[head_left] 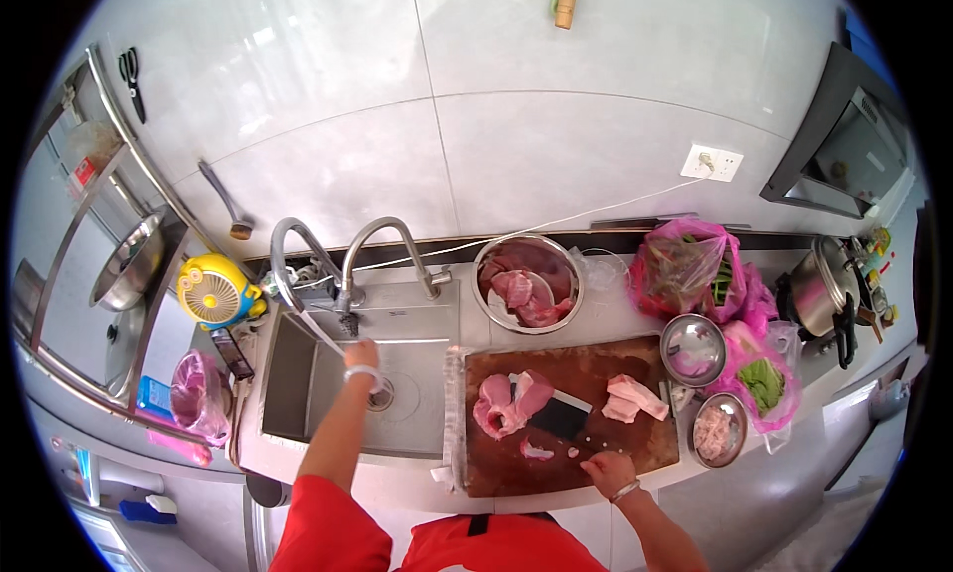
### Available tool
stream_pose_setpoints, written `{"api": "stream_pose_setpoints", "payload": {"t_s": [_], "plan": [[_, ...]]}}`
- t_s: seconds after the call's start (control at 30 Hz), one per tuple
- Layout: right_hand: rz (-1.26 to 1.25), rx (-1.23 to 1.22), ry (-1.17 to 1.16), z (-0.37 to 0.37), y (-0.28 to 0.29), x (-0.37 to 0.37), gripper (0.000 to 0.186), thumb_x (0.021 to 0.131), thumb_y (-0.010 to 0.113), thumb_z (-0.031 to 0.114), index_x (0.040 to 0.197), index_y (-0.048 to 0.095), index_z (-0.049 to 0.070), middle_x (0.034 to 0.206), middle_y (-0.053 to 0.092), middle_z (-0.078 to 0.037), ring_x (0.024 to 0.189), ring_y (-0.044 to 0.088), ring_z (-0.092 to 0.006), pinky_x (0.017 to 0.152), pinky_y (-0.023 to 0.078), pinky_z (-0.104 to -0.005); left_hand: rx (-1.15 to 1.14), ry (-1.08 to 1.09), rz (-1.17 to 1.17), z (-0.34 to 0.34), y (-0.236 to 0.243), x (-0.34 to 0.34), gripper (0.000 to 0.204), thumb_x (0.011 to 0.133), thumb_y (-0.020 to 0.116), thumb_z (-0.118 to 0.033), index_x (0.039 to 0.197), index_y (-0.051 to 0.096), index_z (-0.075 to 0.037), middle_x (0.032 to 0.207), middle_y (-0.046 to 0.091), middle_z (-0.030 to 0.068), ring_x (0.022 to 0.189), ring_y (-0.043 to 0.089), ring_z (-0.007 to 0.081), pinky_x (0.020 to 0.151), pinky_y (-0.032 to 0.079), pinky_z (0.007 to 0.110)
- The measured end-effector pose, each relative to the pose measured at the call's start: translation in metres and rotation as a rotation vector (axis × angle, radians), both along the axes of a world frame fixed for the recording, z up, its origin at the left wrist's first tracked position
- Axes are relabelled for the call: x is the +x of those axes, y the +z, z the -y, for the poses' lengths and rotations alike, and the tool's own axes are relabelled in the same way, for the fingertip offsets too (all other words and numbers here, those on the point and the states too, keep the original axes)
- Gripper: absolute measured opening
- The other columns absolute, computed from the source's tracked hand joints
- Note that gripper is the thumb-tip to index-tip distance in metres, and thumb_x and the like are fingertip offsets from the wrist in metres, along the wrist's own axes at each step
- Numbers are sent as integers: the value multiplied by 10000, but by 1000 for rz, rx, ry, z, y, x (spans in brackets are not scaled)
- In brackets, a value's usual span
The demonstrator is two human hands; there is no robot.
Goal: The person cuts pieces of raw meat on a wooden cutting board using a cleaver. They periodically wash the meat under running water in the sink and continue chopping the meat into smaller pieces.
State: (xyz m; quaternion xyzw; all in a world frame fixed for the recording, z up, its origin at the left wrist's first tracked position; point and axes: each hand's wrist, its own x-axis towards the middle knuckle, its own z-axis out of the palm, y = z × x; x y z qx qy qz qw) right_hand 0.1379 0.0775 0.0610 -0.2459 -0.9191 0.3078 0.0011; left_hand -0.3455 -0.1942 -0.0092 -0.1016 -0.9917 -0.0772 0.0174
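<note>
My left hand [361, 356] is over the metal sink [407, 443], its fingers bent together; whether anything is in them is hidden. Beside it, a pale strip like running water comes down from the curved left faucet [283, 236]. At the front edge of the brown cutting board [635, 453], my right hand [608, 471] has its fingers drawn together, and I cannot make out anything in them. A large pink piece of meat [511, 403] lies on the board, partly over a dark flat blade [561, 416]. Farther right is a pale, fatty meat chunk [633, 399]. Small scraps [537, 453] lie near my right hand.
Behind the board stands a bowl of raw meat [526, 284]. Right of the board are an empty metal bowl [693, 351], a bowl of minced meat [719, 431] and pink bags of greens [685, 274]. A yellow fan [213, 292] and phone [234, 354] stand left of the sink.
</note>
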Motion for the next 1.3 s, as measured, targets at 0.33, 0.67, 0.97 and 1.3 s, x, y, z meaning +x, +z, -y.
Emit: {"api": "stream_pose_setpoints", "payload": {"t_s": [0.33, 0.67, 0.97, 1.3], "plan": [[30, -20, -271, 6, -1, 16, 344, 856, 533, 330, 667, 590, 47, 700, 600, -153, 694, 587, -348, 611, 453, -446, 664, 715, 70, 5, -48, -147, 614, 713, 642, -489, 1022, 591, 39, 978, 632, 198, 963, 600, 331, 796, 471, 406], [90, -19, -393, 4, 4, 19, 312, 847, 547, 290, 664, 581, 40, 673, 580, -154, 666, 574, -346, 598, 447, -445, 758, 537, 230, 38, -37, -194, 335, 815, 503, -282, 921, 647, 1, 909, 644, 176, 839, 615, 285, 701, 470, 386], [-50, -29, -348, -1, -8, 8, 295, 846, 547, 281, 674, 590, 45, 675, 588, -150, 664, 581, -348, 599, 456, -446, 455, 574, 82, 50, -54, -212, 478, 781, 593, -355, 1075, 506, 13, 935, 624, 204, 869, 616, 328, 756, 463, 391], [50, 57, -253, -16, -8, -4, 177, 791, 589, 232, 880, 579, 81, 876, 567, -130, 879, 547, -326, 746, 457, -426, 655, 677, 57, 32, -26, -190, 785, 632, 785, -289, 1196, 348, 39, 1050, 583, 260, 965, 592, 376, 850, 460, 406]]}}
